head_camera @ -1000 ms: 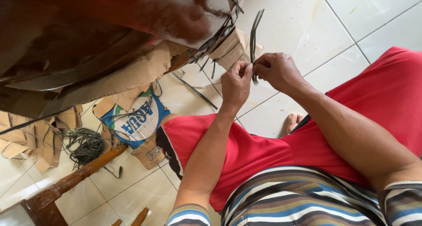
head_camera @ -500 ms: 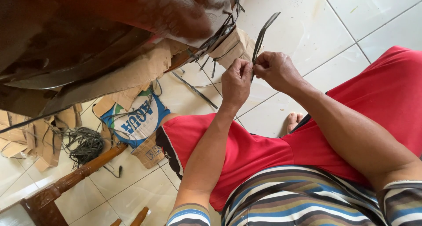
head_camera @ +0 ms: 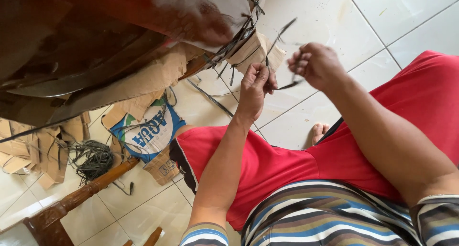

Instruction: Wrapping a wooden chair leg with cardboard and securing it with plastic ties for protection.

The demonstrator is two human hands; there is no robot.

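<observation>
pale tiled floor (head_camera: pixel 334 30) with cardboard scraps (head_camera: pixel 43 145), tangled cord (head_camera: pixel 91 157)

Cord tangle (head_camera: pixel 91 157), cardboard scraps (head_camera: pixel 28 145), wooden leg (head_camera: pixel 81 195).

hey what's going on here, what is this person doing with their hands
A seated person in red shorts and a striped shirt is working a thin dark strap with both bare hands over a tiled floor. The left hand pinches it near the cardboard-wrapped edge of a brown wooden piece of furniture, where more dark straps are tied. The right hand grips another part of the strap, held apart from the left. Torn cardboard and a tangle of dark cord lie on the floor.
</observation>
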